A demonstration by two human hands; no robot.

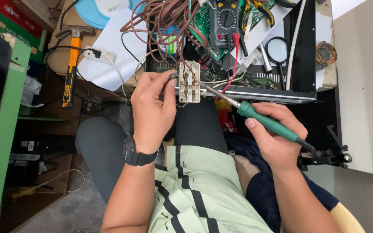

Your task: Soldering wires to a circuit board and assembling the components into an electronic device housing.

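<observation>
The small switch block [189, 82] is pinched in the left hand [152, 110] and should be kept steady while the green-handled soldering iron [255, 117], gripped in the right hand [277, 138], is touched only to the joint.

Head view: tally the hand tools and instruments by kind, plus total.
Soldering iron, held in the right hand: 1
Hammer: 1
Multimeter: 1
Magnifying glass: 1
Pliers: 1
Total: 5
The left hand holds a small cream switch block, not counted.
</observation>
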